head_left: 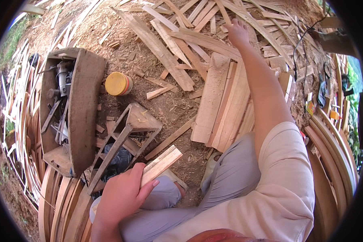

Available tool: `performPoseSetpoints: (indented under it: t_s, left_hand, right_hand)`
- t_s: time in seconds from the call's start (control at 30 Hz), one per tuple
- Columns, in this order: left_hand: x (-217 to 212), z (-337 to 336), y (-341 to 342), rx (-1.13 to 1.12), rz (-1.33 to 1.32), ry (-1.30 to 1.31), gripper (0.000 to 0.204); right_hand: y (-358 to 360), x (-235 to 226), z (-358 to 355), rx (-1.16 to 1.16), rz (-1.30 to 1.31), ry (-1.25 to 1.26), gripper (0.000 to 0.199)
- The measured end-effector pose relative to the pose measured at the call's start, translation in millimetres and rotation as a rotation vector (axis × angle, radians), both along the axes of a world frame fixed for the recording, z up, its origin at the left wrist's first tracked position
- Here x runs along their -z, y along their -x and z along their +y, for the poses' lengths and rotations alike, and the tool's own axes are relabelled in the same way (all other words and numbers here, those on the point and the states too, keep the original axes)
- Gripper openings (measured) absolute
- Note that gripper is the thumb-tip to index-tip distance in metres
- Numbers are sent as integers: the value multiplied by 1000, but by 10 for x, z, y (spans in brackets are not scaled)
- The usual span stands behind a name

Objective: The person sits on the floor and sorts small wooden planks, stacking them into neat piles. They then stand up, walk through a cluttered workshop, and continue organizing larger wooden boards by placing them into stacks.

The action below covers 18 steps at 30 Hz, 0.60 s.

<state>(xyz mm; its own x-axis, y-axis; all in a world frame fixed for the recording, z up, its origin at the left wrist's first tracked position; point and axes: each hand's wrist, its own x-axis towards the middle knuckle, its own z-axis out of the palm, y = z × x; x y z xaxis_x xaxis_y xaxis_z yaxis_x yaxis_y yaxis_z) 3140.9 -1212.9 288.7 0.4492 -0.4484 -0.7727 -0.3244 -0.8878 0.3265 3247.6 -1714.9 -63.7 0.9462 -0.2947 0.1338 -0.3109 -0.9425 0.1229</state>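
Note:
My left hand (123, 195) is closed around a short, pale piece of wood (162, 164), whose squared end sticks out past my thumb. My right arm stretches far forward over the scattered scraps. Up there, my right hand (238, 33) has its fingers curled at the near end of a thin wooden strip (223, 11), seemingly gripping it. Beneath my right forearm lie several wide boards (230, 109) side by side, with shavings on top.
A wooden toolbox (84, 109) with a power tool (62, 76) stands at left. Beside it are a yellow-lidded tub (117, 84) and a small wooden stool (143, 117) with a black plastic bag (117, 159). Long planks (153, 48) and offcuts litter the ground ahead. A dark cable (297, 52) hangs at right.

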Motion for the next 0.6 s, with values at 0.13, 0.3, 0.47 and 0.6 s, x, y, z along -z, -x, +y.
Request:
performPoseSetpoints:
  t_s: [0.13,0.3,0.47,0.6]
  left_hand:
    - [78,29,-48,-8,-16,-35,40]
    - [43,2,-63,-72,-21,-27,40]
    - [68,7,-86,-73,-16,-20,40]
    - [104,51,-146,-52,27,-47,41]
  right_hand:
    - [-58,5,7,-22,94,85,29]
    - [-91,-131,98,-159,131,129,19]
    - [-27,-338,188,-275,327,153,19]
    - [141,-339,161,-288,275,112,31]
